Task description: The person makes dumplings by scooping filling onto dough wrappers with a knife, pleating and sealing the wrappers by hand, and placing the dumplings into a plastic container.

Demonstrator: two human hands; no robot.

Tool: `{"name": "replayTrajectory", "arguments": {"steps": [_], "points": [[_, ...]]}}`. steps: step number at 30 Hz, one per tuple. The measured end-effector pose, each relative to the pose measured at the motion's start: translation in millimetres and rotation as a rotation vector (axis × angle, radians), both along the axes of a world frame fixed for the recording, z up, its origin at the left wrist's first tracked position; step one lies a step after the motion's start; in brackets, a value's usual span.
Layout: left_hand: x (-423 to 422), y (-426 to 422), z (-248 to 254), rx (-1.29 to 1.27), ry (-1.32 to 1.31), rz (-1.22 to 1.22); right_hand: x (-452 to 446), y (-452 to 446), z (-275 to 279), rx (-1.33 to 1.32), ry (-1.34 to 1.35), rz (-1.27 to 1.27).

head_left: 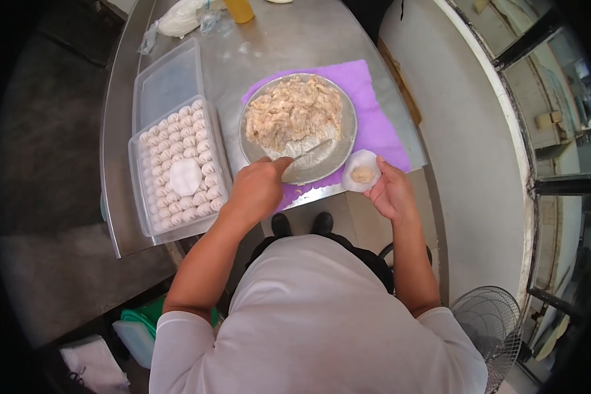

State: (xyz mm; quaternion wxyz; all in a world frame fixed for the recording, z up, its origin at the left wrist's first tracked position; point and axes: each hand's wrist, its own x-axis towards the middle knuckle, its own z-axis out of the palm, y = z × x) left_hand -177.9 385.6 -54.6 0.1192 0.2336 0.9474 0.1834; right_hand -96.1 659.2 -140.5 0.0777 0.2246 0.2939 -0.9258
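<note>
A round metal tray (256, 150) holds a heap of pale minced filling (295, 108) and stands on a purple cloth (382, 125). My left hand (256, 187) is closed on the handle of a thin spreading tool (314, 150), whose blade lies over the bare front part of the tray. To the right of the tray, my right hand (394, 190) holds a round white wrapper (353, 161) by its edge, with a small lump of filling (362, 174) at its middle. On the left, a plastic box (224, 172) holds rows of pleated dumplings (194, 141), with white wrappers (186, 176) lying on top.
A clear lid (167, 85) lies behind the box. Farther back are a white bag (180, 18) and a yellow cup (240, 10). The metal table's front edge is close to my body. A wire fan (487, 328) stands at the lower right beside the wall.
</note>
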Motion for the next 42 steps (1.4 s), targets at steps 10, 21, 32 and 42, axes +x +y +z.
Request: {"name": "replayTrajectory", "arguments": {"steps": [10, 21, 32, 42], "points": [[9, -10, 15, 0.088, -0.002, -0.071, -4, -5, 5, -0.005, 0.014, 0.009], [8, -16, 3, 0.016, 0.062, -0.003, -2, -8, 7, 0.012, 0.023, 0.033], [16, -18, -2, 0.181, -0.103, -0.109, -4, -16, 8, -0.011, 0.023, 0.05], [51, -15, 5, 0.273, -0.036, -0.114, 2, -6, 9, -0.194, 0.024, 0.117]]}}
